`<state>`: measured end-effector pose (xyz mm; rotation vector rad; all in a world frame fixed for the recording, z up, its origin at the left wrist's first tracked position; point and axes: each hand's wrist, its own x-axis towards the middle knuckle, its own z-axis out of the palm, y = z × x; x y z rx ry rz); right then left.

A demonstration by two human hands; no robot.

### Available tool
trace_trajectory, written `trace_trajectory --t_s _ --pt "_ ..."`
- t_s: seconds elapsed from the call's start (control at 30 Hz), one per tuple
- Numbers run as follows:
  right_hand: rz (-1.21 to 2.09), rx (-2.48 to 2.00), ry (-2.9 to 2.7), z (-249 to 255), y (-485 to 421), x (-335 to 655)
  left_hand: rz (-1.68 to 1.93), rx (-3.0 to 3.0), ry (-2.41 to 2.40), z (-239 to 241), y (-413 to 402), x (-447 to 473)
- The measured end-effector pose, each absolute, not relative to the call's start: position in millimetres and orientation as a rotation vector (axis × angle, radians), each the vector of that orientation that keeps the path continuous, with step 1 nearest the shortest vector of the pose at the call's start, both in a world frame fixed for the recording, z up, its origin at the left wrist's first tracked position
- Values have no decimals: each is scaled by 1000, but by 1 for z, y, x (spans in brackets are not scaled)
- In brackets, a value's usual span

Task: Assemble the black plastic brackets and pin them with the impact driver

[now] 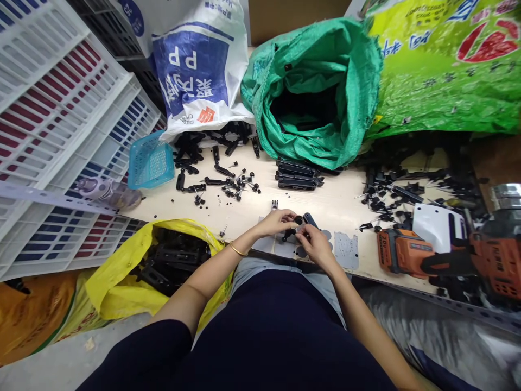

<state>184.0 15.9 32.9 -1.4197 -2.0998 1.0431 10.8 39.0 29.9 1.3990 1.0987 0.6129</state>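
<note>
At a workbench [337, 203] below the mouth of a green sack [317, 87], a person's left hand [279, 221] and right hand [315, 244] meet. The fingers of both are pinched narrowly around a small black part [299, 221], held at the bench's near edge straight down from the sack. A neat stack of black parts [299, 175] at the sack's foot and more in a yellow bag [118, 271] down to its left suggest work partly done, while loose black pieces [220, 168] strewn either side of the sack look yet to be handled.

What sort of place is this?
Probably a small assembly workshop: black plastic parts litter the workbench, an orange cordless drill lies nearby, left hand and right hand hold a small black part.
</note>
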Motion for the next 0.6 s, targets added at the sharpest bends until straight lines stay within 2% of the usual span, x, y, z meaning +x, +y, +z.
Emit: trace_trajectory --t_s 0.17,0.27,0.43,0.6 --pt "962 -1522 -2119 39 11 190 756 1504 1433 38 43 -1" --pt "1025 -1581 -2066 48 4 200 919 1423 1668 43 57 -26" --pt "1323 -1513 -1817 79 -8 215 950 930 1257 43 63 -39" --pt "1400 -1351 -1727 133 -28 251 828 425 907 43 54 -12"
